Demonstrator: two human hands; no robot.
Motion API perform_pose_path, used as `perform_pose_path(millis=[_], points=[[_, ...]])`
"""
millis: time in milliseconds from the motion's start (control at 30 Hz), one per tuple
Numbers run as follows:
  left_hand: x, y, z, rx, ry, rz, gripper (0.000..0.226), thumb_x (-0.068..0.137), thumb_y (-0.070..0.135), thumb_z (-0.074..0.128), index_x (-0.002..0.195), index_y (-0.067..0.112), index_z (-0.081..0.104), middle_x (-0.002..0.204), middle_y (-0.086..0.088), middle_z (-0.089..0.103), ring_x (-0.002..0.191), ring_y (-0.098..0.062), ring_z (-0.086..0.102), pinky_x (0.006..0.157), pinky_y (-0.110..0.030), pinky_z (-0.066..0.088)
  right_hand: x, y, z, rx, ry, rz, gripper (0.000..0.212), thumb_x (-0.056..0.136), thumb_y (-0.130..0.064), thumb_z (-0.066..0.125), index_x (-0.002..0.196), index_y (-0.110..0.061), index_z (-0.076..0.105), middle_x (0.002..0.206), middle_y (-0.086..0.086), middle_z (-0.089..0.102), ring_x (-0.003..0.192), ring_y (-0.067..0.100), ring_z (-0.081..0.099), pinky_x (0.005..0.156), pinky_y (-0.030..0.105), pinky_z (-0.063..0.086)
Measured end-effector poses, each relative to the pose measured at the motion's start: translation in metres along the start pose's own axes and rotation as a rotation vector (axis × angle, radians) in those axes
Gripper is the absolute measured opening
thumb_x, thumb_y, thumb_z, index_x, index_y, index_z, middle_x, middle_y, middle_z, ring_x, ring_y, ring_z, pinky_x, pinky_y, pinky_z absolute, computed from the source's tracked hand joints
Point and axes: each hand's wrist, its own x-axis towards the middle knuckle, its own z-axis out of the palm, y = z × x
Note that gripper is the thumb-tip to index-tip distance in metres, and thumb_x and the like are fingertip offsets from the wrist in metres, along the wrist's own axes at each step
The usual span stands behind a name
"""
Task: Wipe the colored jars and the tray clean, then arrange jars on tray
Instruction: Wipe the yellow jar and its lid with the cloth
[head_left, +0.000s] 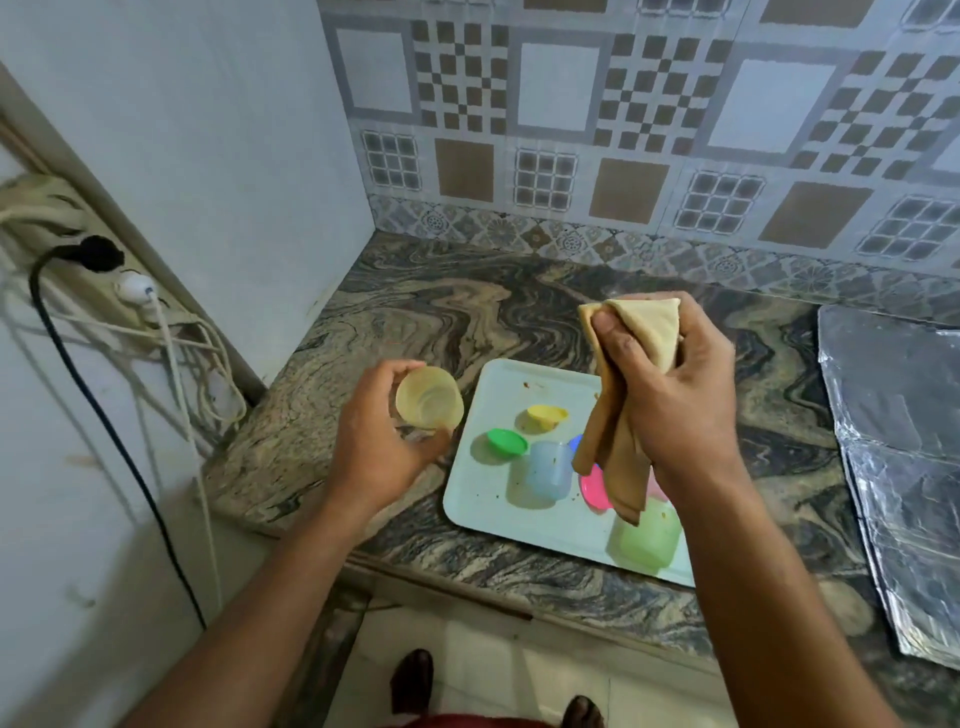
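My left hand (376, 441) grips a lidless yellow jar (429, 398), its mouth turned towards me, just left of the pale tray (470, 512). My right hand (670, 395) holds a tan cloth (631, 374) bunched above the tray, its ends hanging down over the jars. On the tray stand a blue jar (543, 473) and a green jar (647, 535). A yellow lid (546, 414), a green lid (506, 441) and a pink lid (595, 491) lie there too. A blue lid (575, 443) and a pink jar are mostly hidden behind the cloth. Brown crumbs dot the tray.
The tray lies on a swirled stone counter (467, 312) near its front edge. Foil-covered sheets (904, 441) lie at the right. A tiled wall runs behind. At the left, a power strip (104, 280) with plugs and cables hangs on the wall.
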Motion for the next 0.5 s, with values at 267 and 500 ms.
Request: perform_pose_path(millis=[267, 500], points=[[-0.046, -0.096, 0.021, 0.136, -0.175, -0.246, 0.064, 0.064, 0.032, 0.083, 0.123, 0.029, 0.057, 0.12, 0.002, 0.064, 0.105, -0.027, 0.066, 0.081, -0.045, 0.058, -0.021, 0.008, -0.003, -0.015, -0.02, 0.039, 0.012, 0.098, -0.018, 0.075, 0.102, -0.01, 0.067, 0.082, -0.01, 0.064, 0.073, 0.002, 0.058, 0.067, 0.018, 0.048], [-0.05, -0.108, 0.034, 0.143, -0.221, -0.289, 0.073, 0.068, 0.027, 0.083, 0.136, 0.027, 0.056, 0.13, 0.0, 0.057, 0.117, -0.029, 0.063, 0.089, -0.039, 0.054, -0.026, 0.013, -0.013, -0.008, 0.016, 0.039, 0.012, 0.097, -0.015, 0.075, 0.104, -0.007, 0.067, 0.081, -0.009, 0.066, 0.072, 0.0, 0.06, 0.066, 0.017, 0.048]])
